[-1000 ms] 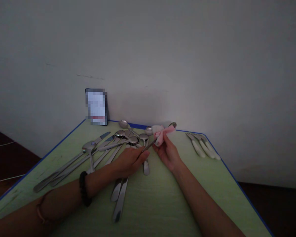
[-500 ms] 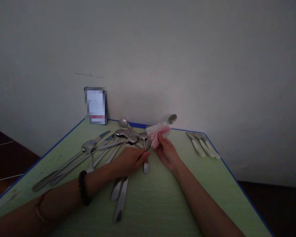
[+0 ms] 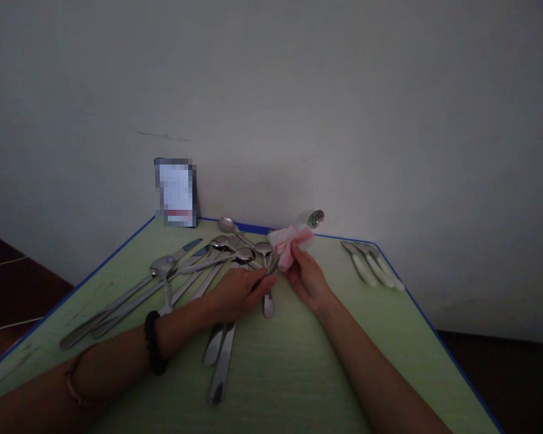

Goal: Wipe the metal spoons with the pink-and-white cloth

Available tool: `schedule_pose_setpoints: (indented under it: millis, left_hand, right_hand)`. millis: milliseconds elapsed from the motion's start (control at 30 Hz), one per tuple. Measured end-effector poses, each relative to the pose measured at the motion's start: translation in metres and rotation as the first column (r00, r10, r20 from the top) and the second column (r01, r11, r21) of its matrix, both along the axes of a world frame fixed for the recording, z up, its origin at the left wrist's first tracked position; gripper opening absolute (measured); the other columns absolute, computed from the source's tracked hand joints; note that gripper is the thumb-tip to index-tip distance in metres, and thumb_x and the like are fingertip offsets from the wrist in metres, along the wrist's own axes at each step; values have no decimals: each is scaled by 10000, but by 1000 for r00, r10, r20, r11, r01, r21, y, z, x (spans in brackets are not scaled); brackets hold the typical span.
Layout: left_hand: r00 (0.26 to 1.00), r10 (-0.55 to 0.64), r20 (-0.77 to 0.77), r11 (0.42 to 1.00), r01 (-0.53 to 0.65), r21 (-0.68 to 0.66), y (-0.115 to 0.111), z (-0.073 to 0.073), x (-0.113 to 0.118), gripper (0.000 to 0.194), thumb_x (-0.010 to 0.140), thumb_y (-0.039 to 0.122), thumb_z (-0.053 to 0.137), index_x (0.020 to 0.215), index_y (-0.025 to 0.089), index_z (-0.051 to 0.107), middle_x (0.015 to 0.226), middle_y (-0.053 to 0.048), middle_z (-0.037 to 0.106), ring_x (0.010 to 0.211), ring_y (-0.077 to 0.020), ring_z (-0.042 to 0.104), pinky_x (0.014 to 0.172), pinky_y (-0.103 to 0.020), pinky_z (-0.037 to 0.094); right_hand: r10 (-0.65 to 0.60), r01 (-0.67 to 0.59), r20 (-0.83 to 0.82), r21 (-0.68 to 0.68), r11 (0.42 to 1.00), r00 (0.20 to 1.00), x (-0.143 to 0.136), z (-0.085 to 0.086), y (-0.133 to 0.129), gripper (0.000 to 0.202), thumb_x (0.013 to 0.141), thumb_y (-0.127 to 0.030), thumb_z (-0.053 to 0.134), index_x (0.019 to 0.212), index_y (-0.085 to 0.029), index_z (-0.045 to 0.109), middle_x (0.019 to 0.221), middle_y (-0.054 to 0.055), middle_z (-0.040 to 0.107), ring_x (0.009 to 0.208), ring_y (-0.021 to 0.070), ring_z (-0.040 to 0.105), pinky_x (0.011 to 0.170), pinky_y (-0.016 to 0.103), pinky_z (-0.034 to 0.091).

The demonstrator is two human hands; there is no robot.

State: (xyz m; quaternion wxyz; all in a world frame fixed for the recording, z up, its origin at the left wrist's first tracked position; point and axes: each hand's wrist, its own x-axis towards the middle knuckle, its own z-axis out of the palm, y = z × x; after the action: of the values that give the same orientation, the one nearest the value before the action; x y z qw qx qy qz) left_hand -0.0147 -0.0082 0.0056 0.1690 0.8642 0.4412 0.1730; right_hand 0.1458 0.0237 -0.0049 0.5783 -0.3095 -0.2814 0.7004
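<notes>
My left hand (image 3: 242, 294) is closed on the handle of a spoon. Past the cloth, the shiny bowl of this spoon (image 3: 316, 218) sticks out toward the wall, raised above the tabletop. A pink and white cloth (image 3: 304, 237) is pinched in my right hand (image 3: 308, 278) and wrapped around the spoon's neck, hiding that part. Below and left of my hands lie several loose spoons, among them one spoon (image 3: 163, 264) at the left, and several table knives, one knife (image 3: 222, 364) nearest me. My left forearm covers parts of them.
Three forks with pale handles (image 3: 365, 269) lie side by side near the right edge. A phone (image 3: 177, 193) with a blurred screen leans on the wall (image 3: 271, 108) at the back left. The green table (image 3: 289, 374) has a blue edge and meets the wall.
Almost nothing differs. Both hands keep their grip on the spoon and the cloth, with only a very slight shift of the fingers and cloth.
</notes>
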Motion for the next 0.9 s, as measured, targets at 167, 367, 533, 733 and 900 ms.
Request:
schedule_pose_setpoints:
  millis: [167, 367, 533, 733, 900]
  left_hand:
    - [999, -5, 50, 999, 7, -34, -1, 3, -1, 403, 954, 325, 204, 759, 181, 525, 616, 9, 559, 563, -121, 536, 562, -228, 350]
    - [1000, -8, -2, 1000, 8, -11, 0, -1, 0, 367, 951, 308, 234, 808, 181, 547, 703, -14, 631, 628, -145, 591, 604, -249, 376]
    - [999, -9, -51, 1000, 8, -17, 0, -2, 0, 357, 953, 299, 233, 850, 176, 552, 745, -29, 661, 652, -164, 616, 611, -261, 390]
    - [1000, 1, -17, 999, -2, -42, 0, 0, 1, 342, 952, 298, 236, 886, 173, 548, 758, -33, 658, 667, -160, 616, 621, -256, 397]
    - [999, -6, 44, 998, 9, -57, 1, 0, 0, 368, 946, 306, 254, 804, 177, 567, 725, -15, 642, 657, -141, 590, 644, -245, 397]
  right_hand:
    - [-33, 32, -17, -47, 998, 999, 1, 0, 1, 197, 665, -334, 735, 763, -178, 668, 747, -21, 694, 659, 76, 596, 654, 188, 479]
    - [32, -39, 116, 60, 997, 993, -1, -3, -2, 245, 619, -371, 755, 731, -169, 672, 669, -8, 672, 684, 117, 594, 670, 235, 460]
    - [75, -104, 244, 107, 989, 967, 0, -8, -3, 254, 555, -351, 796, 687, -172, 675, 631, -24, 659, 622, 100, 561, 642, 219, 432]
    - [74, -103, 250, 106, 989, 965, 0, -7, -4, 243, 590, -350, 776, 710, -162, 678, 666, -3, 675, 642, 112, 572, 646, 231, 426]
    - [15, -24, 143, 61, 998, 990, -2, -2, -3, 229, 595, -345, 774, 710, -171, 681, 671, -15, 679, 654, 103, 586, 667, 223, 457]
